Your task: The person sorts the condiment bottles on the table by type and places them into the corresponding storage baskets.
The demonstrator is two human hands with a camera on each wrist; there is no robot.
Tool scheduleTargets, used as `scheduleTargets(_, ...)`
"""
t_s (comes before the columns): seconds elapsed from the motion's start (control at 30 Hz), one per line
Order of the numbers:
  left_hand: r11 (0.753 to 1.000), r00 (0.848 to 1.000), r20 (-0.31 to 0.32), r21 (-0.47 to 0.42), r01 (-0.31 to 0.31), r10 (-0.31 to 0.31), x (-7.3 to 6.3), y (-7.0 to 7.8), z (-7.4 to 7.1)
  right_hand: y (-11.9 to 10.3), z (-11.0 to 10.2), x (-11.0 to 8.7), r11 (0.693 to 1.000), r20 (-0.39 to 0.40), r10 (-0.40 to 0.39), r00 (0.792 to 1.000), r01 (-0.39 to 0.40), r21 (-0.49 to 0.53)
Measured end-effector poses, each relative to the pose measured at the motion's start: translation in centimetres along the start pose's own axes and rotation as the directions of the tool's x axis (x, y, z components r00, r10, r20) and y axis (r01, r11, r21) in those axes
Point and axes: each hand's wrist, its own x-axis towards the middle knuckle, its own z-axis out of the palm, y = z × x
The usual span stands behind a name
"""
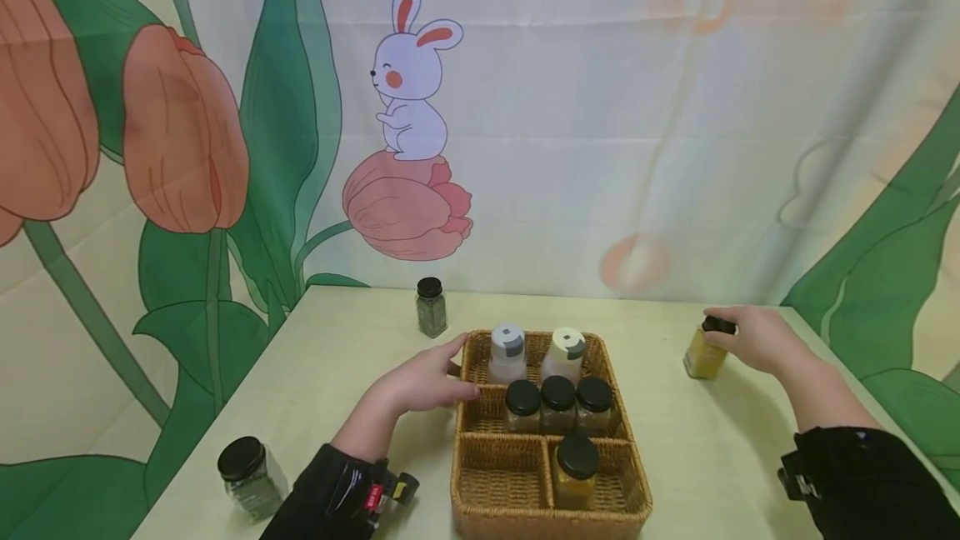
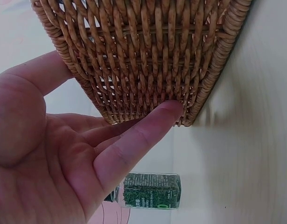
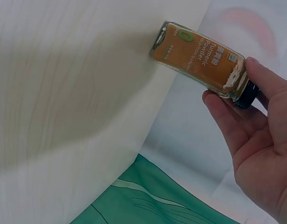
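Observation:
My right hand (image 1: 753,340) pinches a turmeric powder jar (image 3: 199,60) by its black-capped end, thumb on one side and fingers on the other. This yellow-orange square glass jar (image 1: 705,354) tilts slightly at the table's right side, its base close over the tabletop. My left hand (image 1: 427,377) holds the left wall of a divided wicker basket (image 1: 459,473), thumb over the rim and a finger (image 2: 134,144) against the outer weave. In the basket, two white bottles (image 1: 507,357) stand at the back, three black-capped jars (image 1: 557,407) in the middle, and a yellow jar (image 1: 576,473) front right.
A jar of green herbs (image 1: 431,308) stands behind the basket to the left. Another black-capped green jar (image 1: 253,477) stands at the front left. A curtain (image 1: 540,148) printed with tulips and a rabbit hangs along the table's back edge.

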Motion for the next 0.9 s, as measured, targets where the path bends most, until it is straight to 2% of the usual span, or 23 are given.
scheduleTargets(0.17,1.0,1.0,0.006,-0.01,0.006,-0.006,0.1,-0.1,0.1,0.1,0.0,-0.3,0.999,-0.013,-0.035,0.999,0.035,-0.028)
scheduleTargets(0.5,1.0,1.0,0.005,-0.023,-0.002,0.002,0.0,-0.2,0.1,0.1,-0.6,-0.5,0.996,-0.032,-0.046,0.998,0.044,-0.074)
scheduleTargets(0.9,0.999,1.0,0.01,-0.034,-0.022,0.022,0.1,-0.2,0.0,-1.9,-2.7,-1.1,0.998,-0.05,-0.043,0.998,0.041,-0.053)
